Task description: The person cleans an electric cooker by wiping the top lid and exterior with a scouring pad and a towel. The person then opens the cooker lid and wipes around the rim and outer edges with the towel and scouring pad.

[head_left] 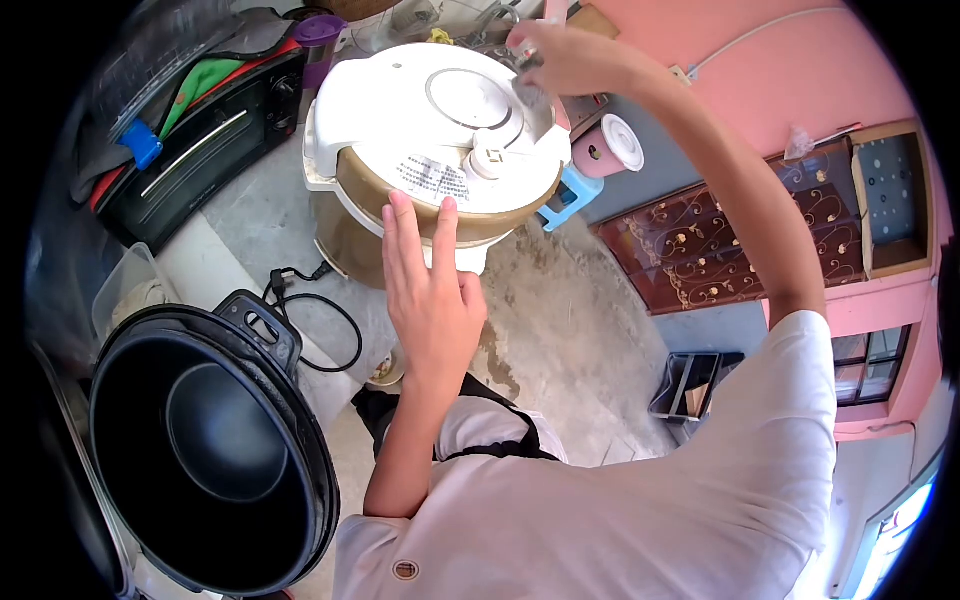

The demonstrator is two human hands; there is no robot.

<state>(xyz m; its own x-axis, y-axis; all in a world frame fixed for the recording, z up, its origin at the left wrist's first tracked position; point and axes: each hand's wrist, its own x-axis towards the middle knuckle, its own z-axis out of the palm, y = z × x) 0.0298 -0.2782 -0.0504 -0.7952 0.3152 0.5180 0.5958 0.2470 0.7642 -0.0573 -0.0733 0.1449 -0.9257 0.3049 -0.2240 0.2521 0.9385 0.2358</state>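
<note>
A large white and gold electric cooker (400, 130) stands in front of me with its lid down. Printed text and a round white knob (487, 160) show on the lid. My left hand (432, 300) lies open against the front rim of the lid, its fingers stretched and apart. At the far right of the lid, my right hand (575, 62) is closed on a grey, cloth-like thing (535, 108), which hangs at the lid's edge. Motion blur hides the exact kind of this thing. A black inner pot (120, 430) sits at the lower left.
A black toaster oven (200, 160) with cloths on top stands at the left. A black power cord (350, 325) curls beside the pot. Behind the cooker are a blue stool (572, 195) and a pink, white-lidded container (597, 155). A brown patterned panel (740, 230) lies farther right.
</note>
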